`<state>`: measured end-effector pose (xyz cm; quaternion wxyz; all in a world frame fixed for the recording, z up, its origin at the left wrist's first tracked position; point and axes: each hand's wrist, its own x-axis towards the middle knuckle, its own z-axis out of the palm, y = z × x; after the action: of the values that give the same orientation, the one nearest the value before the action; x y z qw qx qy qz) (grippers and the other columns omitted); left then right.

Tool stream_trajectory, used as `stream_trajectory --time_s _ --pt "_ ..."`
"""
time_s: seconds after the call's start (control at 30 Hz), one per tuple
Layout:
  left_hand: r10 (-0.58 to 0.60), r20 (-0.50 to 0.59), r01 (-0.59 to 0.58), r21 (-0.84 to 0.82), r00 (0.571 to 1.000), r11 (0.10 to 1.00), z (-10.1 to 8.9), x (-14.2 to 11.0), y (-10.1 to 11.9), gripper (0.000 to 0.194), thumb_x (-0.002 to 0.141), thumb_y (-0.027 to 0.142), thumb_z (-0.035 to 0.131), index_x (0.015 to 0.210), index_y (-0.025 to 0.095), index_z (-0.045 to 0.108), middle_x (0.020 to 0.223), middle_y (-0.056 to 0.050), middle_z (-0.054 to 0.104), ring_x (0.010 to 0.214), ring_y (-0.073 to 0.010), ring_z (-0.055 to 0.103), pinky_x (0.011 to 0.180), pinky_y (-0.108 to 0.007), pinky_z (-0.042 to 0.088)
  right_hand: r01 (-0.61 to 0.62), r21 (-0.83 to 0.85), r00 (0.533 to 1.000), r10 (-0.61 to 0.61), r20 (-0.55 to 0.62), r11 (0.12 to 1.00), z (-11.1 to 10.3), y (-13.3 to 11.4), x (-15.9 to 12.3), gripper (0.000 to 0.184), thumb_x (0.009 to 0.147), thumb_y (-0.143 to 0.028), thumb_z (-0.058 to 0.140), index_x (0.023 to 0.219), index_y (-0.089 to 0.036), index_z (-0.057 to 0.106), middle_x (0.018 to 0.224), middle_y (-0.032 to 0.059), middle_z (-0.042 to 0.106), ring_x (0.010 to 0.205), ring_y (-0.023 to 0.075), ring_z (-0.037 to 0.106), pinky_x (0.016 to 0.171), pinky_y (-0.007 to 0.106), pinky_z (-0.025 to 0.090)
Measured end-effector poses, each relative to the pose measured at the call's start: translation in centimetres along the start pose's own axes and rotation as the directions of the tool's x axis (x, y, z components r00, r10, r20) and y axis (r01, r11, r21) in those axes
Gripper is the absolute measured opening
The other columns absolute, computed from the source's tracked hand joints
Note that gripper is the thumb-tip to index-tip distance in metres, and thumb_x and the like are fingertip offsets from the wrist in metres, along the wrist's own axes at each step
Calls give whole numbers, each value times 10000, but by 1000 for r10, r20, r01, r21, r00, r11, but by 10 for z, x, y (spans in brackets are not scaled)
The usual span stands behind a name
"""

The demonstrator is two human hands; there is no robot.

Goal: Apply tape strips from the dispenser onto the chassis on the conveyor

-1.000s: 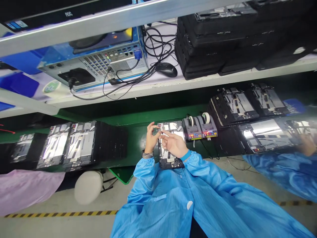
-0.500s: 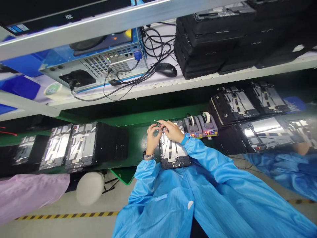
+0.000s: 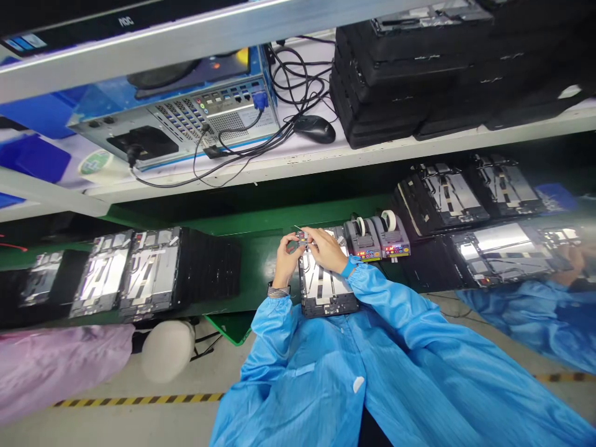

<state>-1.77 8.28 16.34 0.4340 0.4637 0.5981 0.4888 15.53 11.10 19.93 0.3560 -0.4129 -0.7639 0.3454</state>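
Observation:
An opened tablet, its silvery inside and dark lower board showing, lies in front of me at the bench's near edge. My left hand curls its finger and thumb about the tablet's upper left corner. Across the upper part of the tablet reaches my right hand, fingers bent together at the same corner. A thin pale strip sticks out past the right fingertips; its kind is too small to tell. Just right of the tablet stand two tape dispensers with white rolls and lit red displays.
Stacks of opened tablets stand left and right on the green bench. A shelf above holds a computer case, cables, a mouse and black stacks. Co-workers' sleeves show at both sides; a round stool stands below.
My right hand has moved up the tablet to its upper left corner, and its fingers have closed there. The strip has come into view at the fingertips. My left hand stays by the corner.

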Motion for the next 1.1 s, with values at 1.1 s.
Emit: stream_trajectory --time_s 1.1 --pt "57 193 -112 288 980 951 -12 5 21 242 853 191 649 1079 270 681 1459 -75 520 1383 -281 490 1090 -458 422 -327 767 758 332 562 -552 5 -50 -40 349 1038 -422 394 1232 -207 589 956 68 712 672 176 580 640 312 454"
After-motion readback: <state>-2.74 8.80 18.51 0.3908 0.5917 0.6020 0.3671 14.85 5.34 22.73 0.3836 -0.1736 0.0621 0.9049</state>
